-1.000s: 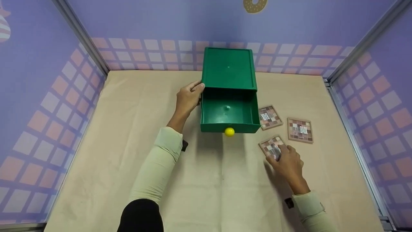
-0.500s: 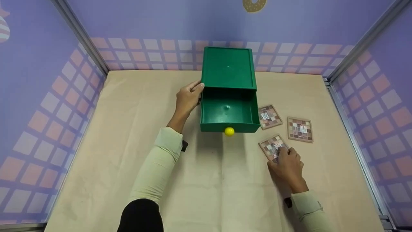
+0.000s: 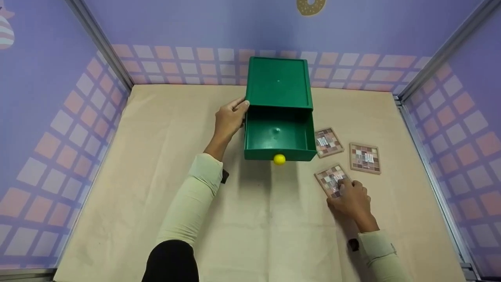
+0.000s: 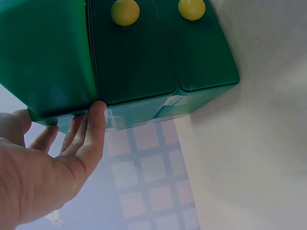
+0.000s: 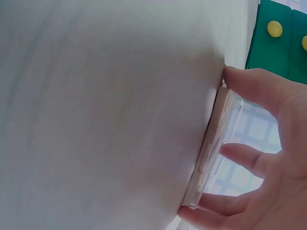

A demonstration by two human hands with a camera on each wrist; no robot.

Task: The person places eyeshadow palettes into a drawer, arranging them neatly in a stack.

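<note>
A green drawer cabinet (image 3: 278,83) stands at the back of the table, its top drawer (image 3: 270,137) pulled out, with a yellow knob (image 3: 279,159). My left hand (image 3: 229,119) rests against the cabinet's left side; in the left wrist view its fingers (image 4: 95,129) lie nearly straight along that side. My right hand (image 3: 352,199) spans the nearest eyeshadow palette (image 3: 330,178), covering its lower right part. In the right wrist view the thumb (image 5: 256,86) touches one edge of the palette (image 5: 211,136) and fingertips touch the opposite edge. The palette lies on the table.
Two more eyeshadow palettes, one beside the drawer (image 3: 328,141) and one farther right (image 3: 365,157), lie on the beige table cover (image 3: 164,129). Two lower drawers (image 4: 129,62) are shut. Purple checked walls (image 3: 176,27) enclose the table's back and sides.
My right hand has shifted slightly down, its thumb moving from the palette's left edge to its lower edge. My left hand, the cabinet and the palettes have stayed in place.
</note>
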